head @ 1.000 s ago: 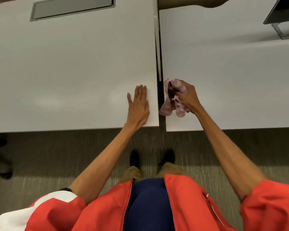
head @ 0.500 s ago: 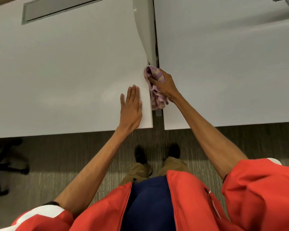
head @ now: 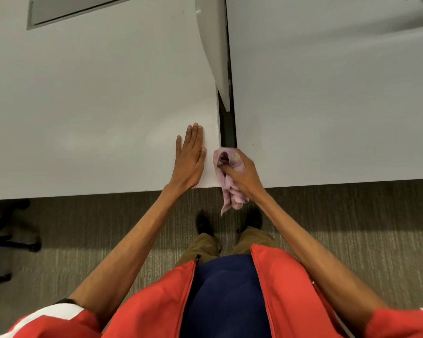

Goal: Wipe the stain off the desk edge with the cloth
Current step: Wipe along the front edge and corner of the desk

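**A:** What is the person doing at the desks?

**B:** They stand at the narrow dark gap between two white desks. The right hand has its fingers curled tight around a bunched lilac cloth, which sits at the near end of the gap, against the side edge of the left desk. A loose tail of cloth hangs below the front edge, over the carpet. The left hand lies flat on the left desk just beside that edge, fingers straight and close together, thumb a little apart.

**A:** Can you see the stain?

**B:** No, the cloth and hand cover that stretch of edge.

**A:** How should the wipe go?

**B:** I would keep the flat hand pressing down to steady the desk, press the wad squarely against the edge face, and run it along the edge, turning to a clean fold if it smears.

**A:** And the surfaces?

**B:** The desktops are smooth, matt white with crisp square corners. The cloth looks soft and crumpled, with faint darker stripes. A pale, curved divider panel stands in the gap farther back. The carpet is grey with fine ribbing.
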`<state>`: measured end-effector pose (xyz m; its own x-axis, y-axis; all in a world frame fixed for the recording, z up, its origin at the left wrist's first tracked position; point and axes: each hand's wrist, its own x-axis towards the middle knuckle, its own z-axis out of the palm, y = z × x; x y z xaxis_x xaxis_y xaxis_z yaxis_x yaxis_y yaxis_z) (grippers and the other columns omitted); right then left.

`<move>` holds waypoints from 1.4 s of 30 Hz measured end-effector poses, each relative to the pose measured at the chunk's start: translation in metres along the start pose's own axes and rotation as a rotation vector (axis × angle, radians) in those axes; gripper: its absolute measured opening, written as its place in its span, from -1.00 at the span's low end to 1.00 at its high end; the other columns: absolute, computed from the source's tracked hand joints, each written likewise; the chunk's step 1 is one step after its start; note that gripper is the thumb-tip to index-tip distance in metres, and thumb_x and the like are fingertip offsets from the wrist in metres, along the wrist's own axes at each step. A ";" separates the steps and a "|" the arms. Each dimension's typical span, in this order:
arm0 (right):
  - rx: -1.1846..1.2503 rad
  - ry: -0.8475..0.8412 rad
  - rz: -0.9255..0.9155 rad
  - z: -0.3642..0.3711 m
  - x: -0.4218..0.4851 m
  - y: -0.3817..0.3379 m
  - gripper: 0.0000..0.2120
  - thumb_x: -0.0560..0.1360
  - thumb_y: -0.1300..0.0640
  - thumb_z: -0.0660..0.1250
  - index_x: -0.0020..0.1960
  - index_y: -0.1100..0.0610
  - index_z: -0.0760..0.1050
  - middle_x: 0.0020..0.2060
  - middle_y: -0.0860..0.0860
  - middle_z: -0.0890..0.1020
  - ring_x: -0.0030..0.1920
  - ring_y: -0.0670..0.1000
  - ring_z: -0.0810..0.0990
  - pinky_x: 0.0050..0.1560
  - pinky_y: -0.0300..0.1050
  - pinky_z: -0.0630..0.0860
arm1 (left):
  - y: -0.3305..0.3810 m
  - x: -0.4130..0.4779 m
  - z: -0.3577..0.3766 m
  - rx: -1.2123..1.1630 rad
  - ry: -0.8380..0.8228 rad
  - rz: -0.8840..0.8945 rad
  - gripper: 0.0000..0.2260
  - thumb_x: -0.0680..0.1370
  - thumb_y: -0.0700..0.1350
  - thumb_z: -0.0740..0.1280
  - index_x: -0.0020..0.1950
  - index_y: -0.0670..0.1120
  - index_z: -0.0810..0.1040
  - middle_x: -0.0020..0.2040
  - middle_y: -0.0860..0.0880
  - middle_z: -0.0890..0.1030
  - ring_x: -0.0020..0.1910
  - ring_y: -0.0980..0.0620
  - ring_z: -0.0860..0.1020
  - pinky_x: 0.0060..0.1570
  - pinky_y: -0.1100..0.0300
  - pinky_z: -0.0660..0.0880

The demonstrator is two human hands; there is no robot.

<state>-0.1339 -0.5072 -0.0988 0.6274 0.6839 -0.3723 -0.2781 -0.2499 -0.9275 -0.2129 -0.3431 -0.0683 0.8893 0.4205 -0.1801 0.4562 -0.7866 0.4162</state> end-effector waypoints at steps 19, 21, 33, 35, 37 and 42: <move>-0.256 0.067 -0.132 -0.014 0.084 -0.043 -0.57 0.55 0.08 0.38 0.37 0.22 0.43 0.20 0.15 0.61 0.22 0.10 0.57 0.28 -0.10 0.48 | 0.003 -0.003 0.001 0.075 -0.026 0.004 -0.50 0.71 -0.08 -0.04 0.61 -0.18 -0.13 0.63 -0.13 -0.12 0.62 -0.05 -0.16 0.57 -0.06 -0.27; -0.247 0.047 -0.121 -0.012 0.069 -0.032 -0.56 0.55 0.10 0.38 0.37 0.21 0.42 0.21 0.16 0.59 0.22 0.08 0.55 0.25 -0.17 0.45 | 0.002 -0.002 0.002 0.085 -0.022 0.008 -0.49 0.71 -0.08 -0.04 0.60 -0.19 -0.13 0.63 -0.14 -0.11 0.62 -0.07 -0.16 0.57 -0.08 -0.26; -0.036 -0.141 0.018 -0.020 0.011 0.008 -0.67 0.51 0.10 0.40 0.26 0.03 0.52 0.01 -0.08 0.68 0.01 -0.17 0.66 0.02 -0.33 0.54 | 0.003 -0.005 0.000 0.075 -0.033 0.027 -0.49 0.72 -0.07 -0.05 0.60 -0.20 -0.14 0.63 -0.16 -0.14 0.61 -0.09 -0.17 0.56 -0.02 -0.27; -0.004 -0.177 0.033 -0.021 0.003 0.016 -0.70 0.51 0.12 0.40 0.23 0.01 0.53 0.00 -0.06 0.69 0.02 -0.13 0.67 0.06 -0.25 0.56 | 0.003 -0.006 0.000 0.076 -0.043 0.033 -0.49 0.72 -0.07 -0.05 0.60 -0.20 -0.14 0.63 -0.16 -0.14 0.61 -0.08 -0.17 0.55 0.00 -0.29; -0.013 -0.227 0.027 -0.022 -0.005 0.027 -0.74 0.51 0.13 0.39 0.20 0.03 0.54 0.00 -0.01 0.69 0.03 -0.07 0.67 0.12 -0.16 0.58 | 0.001 -0.008 -0.003 0.066 -0.071 0.061 -0.49 0.71 -0.06 -0.05 0.61 -0.18 -0.13 0.63 -0.15 -0.13 0.61 -0.06 -0.17 0.54 0.03 -0.30; -0.074 -0.290 0.015 -0.029 -0.011 0.035 -0.80 0.55 0.17 0.36 0.16 0.12 0.57 -0.09 0.01 0.69 -0.05 -0.12 0.68 0.03 -0.25 0.58 | 0.001 -0.021 -0.009 0.032 -0.183 0.195 -0.49 0.70 -0.02 -0.06 0.62 -0.11 -0.12 0.64 -0.09 -0.13 0.61 0.02 -0.19 0.56 0.09 -0.28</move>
<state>-0.1300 -0.5434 -0.1280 0.3871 0.8443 -0.3705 -0.2255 -0.3030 -0.9259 -0.2315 -0.3487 -0.0560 0.9502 0.1734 -0.2590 0.2744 -0.8596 0.4311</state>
